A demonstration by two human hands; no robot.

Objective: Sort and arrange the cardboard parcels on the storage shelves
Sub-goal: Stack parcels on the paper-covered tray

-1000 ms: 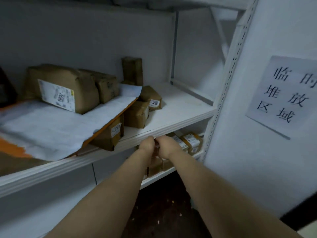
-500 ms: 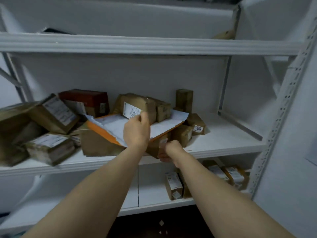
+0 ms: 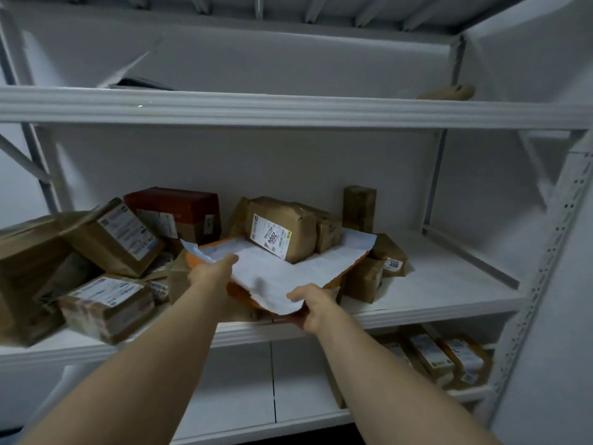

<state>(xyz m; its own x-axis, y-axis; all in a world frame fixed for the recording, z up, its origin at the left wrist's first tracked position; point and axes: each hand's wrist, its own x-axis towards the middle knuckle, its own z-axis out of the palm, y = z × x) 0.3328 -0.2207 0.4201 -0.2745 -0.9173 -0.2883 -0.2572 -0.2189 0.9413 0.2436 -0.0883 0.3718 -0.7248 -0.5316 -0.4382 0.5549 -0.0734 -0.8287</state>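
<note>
A flat orange envelope with a white paper face (image 3: 288,268) lies tilted over the pile on the middle shelf (image 3: 449,303). My left hand (image 3: 213,273) grips its left edge and my right hand (image 3: 313,305) grips its near corner from below. A brown parcel labelled 2004 (image 3: 282,234) rests on the envelope's far side. A small parcel labelled 3006 (image 3: 390,256) sits to the right of it. On the left lie a tilted labelled box (image 3: 118,237), a red-brown box (image 3: 175,211) and a taped parcel (image 3: 106,305).
An upright small brown box (image 3: 359,203) stands at the back wall. The lower shelf holds several labelled parcels (image 3: 449,358) at the right. A tan object (image 3: 449,91) lies on the top shelf. A perforated white upright (image 3: 545,268) frames the right side.
My view has risen from the shelf edge to the whole rack. Both hands came up from the shelf's front lip onto the orange envelope; the right hand now holds its near corner.
</note>
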